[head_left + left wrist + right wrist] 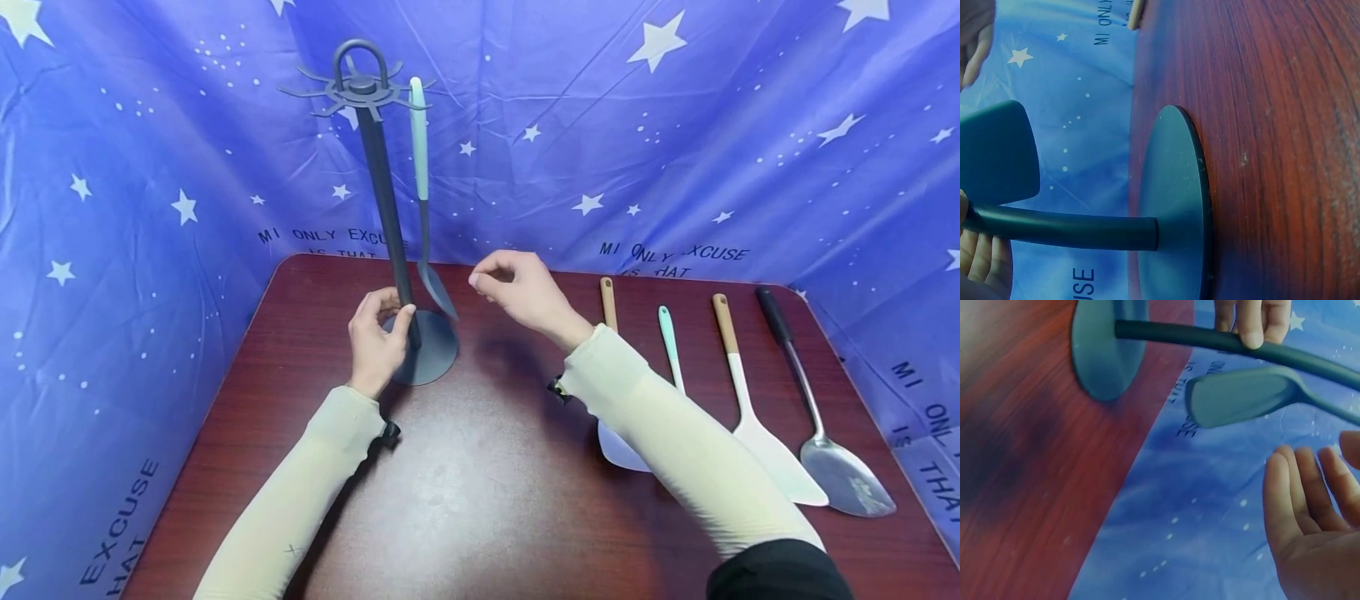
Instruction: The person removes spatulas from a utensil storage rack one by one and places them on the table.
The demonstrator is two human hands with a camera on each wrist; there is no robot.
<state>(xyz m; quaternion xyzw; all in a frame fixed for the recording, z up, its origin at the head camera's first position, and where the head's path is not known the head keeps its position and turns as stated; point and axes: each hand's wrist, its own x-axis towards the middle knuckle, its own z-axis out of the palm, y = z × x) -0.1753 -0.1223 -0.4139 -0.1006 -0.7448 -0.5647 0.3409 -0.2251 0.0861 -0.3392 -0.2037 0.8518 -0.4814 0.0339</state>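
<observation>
A dark grey rotating utensil stand [384, 208] with a ring of hooks on top stands upright on the table. My left hand [377, 342] grips its pole low down, just above the round base [1172, 187]. From a hook on the right side hangs a turner [420, 150] with a mint handle and a dark grey head [1241, 397]. To the right of that head, my right hand [525, 292] is in the air, apart from it. Its fingers are loosely bent and hold nothing.
On the right of the table [480, 500] lie a wooden-handled utensil [608, 300], a mint-handled utensil [667, 333], a white spatula [776, 458] with a wooden handle and a steel turner [847, 475]. My right forearm partly covers the first two. A blue star-patterned curtain [510, 192] surrounds the table.
</observation>
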